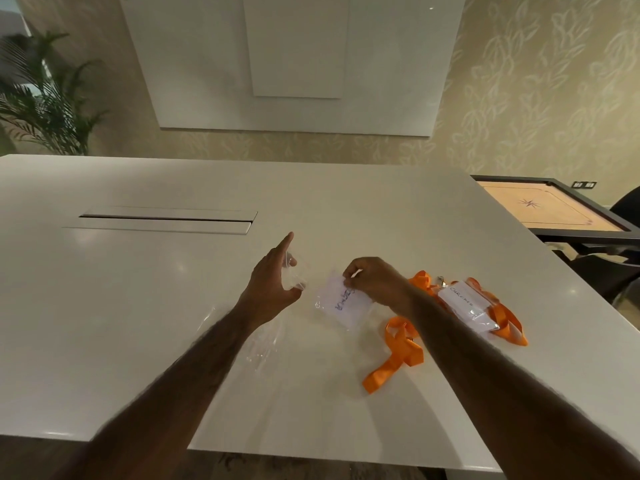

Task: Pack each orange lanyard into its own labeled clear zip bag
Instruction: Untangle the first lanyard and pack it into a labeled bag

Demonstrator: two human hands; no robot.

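1. Stretching left forearm (194, 372) and right forearm (485, 368) over the white table's (138, 306) near edge.
2. Pinching the labeled clear zip bag's (346, 304) far edge with the right hand (374, 280), thumb and fingers clamped on it.
3. Curling the left hand's (273, 277) thumb and lower fingers round what looks like clear film (295, 276), index finger pointing away.
4. Leaving the loose orange lanyard (398, 355) lying just right of the bag, passing under the right forearm, its length running near-to-far.
5. Judging the right hand far nearer it than the left, beyond the bag.

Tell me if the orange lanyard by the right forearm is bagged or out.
Out. The orange lanyard lies loose on the table, no plastic around it; the labelled bag in the right hand shows no orange.
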